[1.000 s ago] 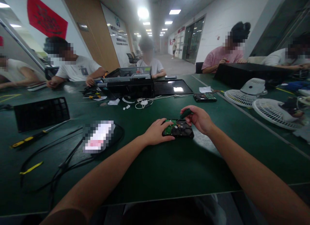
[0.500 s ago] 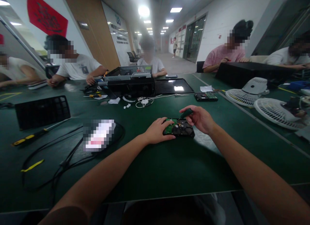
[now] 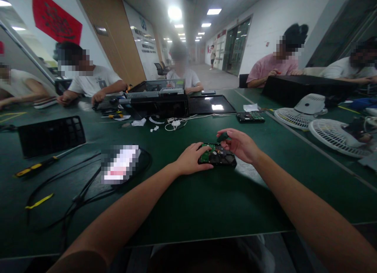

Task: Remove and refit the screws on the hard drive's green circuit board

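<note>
Green-handled screwdriver (image 3: 223,138) pinched in right hand (image 3: 242,146) fingers; left hand (image 3: 191,160) fingers spread flat on hard drive (image 3: 219,157)

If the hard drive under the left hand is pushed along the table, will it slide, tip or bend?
Likely stiff: the hard drive is a flat, boxy block. It lies flat on the table, so it should slide rather than tip or roll. Its green circuit board faces up, exposed, so probably fragile there.
</note>
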`<state>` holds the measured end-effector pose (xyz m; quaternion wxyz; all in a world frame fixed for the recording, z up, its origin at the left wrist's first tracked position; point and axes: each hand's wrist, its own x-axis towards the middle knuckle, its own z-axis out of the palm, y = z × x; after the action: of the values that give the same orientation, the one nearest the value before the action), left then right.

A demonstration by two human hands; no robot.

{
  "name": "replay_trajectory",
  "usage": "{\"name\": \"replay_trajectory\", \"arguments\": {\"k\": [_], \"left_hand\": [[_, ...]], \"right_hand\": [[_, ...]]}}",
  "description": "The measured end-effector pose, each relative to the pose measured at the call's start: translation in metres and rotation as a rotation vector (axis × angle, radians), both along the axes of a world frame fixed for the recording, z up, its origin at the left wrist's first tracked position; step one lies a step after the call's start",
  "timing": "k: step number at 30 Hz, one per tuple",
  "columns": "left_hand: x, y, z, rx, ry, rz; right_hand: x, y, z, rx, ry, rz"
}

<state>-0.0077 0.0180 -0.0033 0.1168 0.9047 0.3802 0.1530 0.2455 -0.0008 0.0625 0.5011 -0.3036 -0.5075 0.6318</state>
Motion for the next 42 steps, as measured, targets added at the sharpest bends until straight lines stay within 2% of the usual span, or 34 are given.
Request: {"name": "replay_trajectory", "arguments": {"k": [20,29,42], "left_hand": [[-0.0043,-0.0016,0.0096,-0.052,-0.049,-0.032],[-0.0043,0.0053,0.0024,-0.03,-0.079,-0.038],[-0.0047,0.0036,0.0042,-0.053,-0.072,-0.019]], "right_hand": [[0.0016,0.0004,0.0028,-0.026,0.014,-0.064],[0.0016,0.0022,0.0006,-0.034,0.033,-0.054],[0.0006,0.0007,0.0018,-0.018,0.007,-0.059]]}}
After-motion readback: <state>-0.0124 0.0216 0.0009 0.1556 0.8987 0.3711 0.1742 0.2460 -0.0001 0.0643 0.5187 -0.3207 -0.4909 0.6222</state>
